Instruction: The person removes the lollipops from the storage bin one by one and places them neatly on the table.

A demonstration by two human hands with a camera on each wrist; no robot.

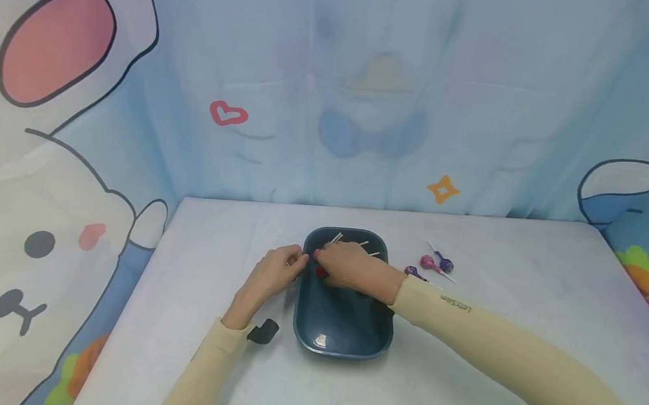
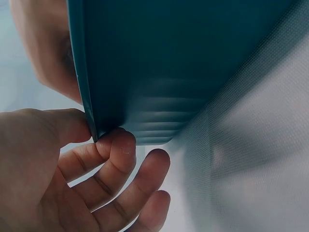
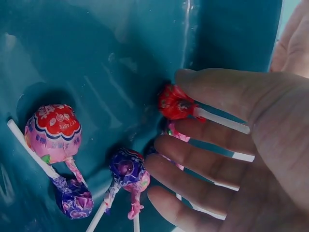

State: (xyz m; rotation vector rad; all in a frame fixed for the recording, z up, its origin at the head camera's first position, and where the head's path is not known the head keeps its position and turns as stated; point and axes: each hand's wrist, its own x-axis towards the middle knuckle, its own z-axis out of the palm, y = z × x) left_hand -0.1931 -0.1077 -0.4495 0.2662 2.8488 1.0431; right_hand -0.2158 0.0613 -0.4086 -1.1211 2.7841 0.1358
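A dark blue plastic tray (image 1: 341, 334) stands in the middle of the table. My left hand (image 1: 278, 270) is at its left side; the left wrist view shows thumb and index finger of that hand (image 2: 96, 179) pinching the tray's rim (image 2: 83, 72). Inside the tray's far part reaches my right hand (image 1: 350, 265). In the right wrist view a red-wrapped lollipop (image 3: 175, 102) sits between thumb and index finger of the right hand (image 3: 231, 140), its stick pointing to the palm. A red-and-pink lollipop (image 3: 54, 133) and purple lollipops (image 3: 126, 166) lie beside the fingers, some partly covered.
Right of the tray, on the white tablecloth (image 1: 517, 273), lie a pink lollipop (image 1: 427, 262) and two purple ones (image 1: 446, 265), one close to the right forearm. A printed curtain (image 1: 366, 135) hangs behind the table. A black wrist device (image 1: 264, 332) is at the left cuff.
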